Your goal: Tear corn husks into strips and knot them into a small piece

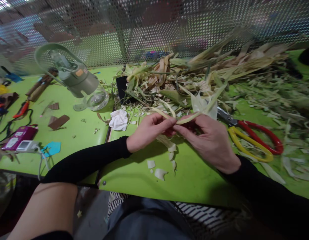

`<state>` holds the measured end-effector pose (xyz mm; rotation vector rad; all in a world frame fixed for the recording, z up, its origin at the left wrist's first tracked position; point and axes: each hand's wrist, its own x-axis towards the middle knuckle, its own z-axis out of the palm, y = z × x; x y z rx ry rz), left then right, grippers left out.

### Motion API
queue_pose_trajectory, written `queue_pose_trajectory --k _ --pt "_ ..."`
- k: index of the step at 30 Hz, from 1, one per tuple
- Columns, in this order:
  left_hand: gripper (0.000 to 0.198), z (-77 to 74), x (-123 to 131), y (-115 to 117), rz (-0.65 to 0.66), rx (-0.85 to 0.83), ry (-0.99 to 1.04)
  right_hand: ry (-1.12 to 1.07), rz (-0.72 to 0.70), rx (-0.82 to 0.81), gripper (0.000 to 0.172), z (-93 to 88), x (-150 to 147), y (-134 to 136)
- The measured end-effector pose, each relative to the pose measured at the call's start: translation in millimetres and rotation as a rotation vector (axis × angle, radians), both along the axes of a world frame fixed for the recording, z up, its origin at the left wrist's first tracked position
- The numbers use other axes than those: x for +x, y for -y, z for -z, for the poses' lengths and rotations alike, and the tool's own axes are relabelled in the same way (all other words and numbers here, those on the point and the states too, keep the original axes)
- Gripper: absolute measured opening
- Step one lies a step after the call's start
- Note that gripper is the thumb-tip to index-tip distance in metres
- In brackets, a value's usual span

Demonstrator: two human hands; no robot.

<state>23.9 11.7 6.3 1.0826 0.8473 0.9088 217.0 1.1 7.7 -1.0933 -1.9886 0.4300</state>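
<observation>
My left hand (152,129) and my right hand (206,138) meet over the green table, fingertips almost touching. Between them runs a pale green-yellow corn husk strip (190,119), pinched by both thumbs and forefingers. One end of it rises past my right fingers; thin strands curl up beyond my left. The fingers hide where the strands come together. Just behind my right hand a wider whitish husk piece (203,104) stands up. Scissors (256,138) with one red and one yellow handle lie to the right of that hand. Small husk scraps (159,173) lie below the hands.
A large heap of corn husks (179,80) spreads along the back, under a perforated metal screen (154,30). A clear bottle with a green-grey lid (82,80) stands at the left. Nearby are crumpled white tissue (119,120), a dark phone-like slab (122,87) and a purple power strip (21,137) with cables.
</observation>
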Motion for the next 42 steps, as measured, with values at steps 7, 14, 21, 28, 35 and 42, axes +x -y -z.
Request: queue_pose_trajectory --k 7,14,21,28,35,42 --pt "0.035 -2.2 -6.3 -7.7 0.123 -0.037 0.028 0.062 -0.068 0.166 0.012 -3.7 1.7 -0.6" --pt "0.040 -2.3 -6.3 -5.4 0.115 0.021 -0.006 0.133 -0.005 0.207 0.016 -6.4 0.7 -0.1" --pt "0.023 -2.1 -2.7 -4.9 0.055 -0.076 0.051 -0.020 0.038 -0.013 0.016 -7.7 1.1 -3.4" --pt "0.029 -2.2 -4.5 -5.0 0.128 0.008 -0.016 -0.036 -0.001 -0.046 0.014 -8.2 2.1 -8.2" --pt "0.023 -3.7 -5.1 -2.7 0.240 -0.077 -0.009 -0.072 -0.118 -0.261 0.023 -9.0 5.6 -12.0" --pt "0.031 -7.2 -6.9 -1.4 0.341 -0.144 0.031 -0.264 -0.184 -0.642 0.036 -17.2 7.6 -13.2"
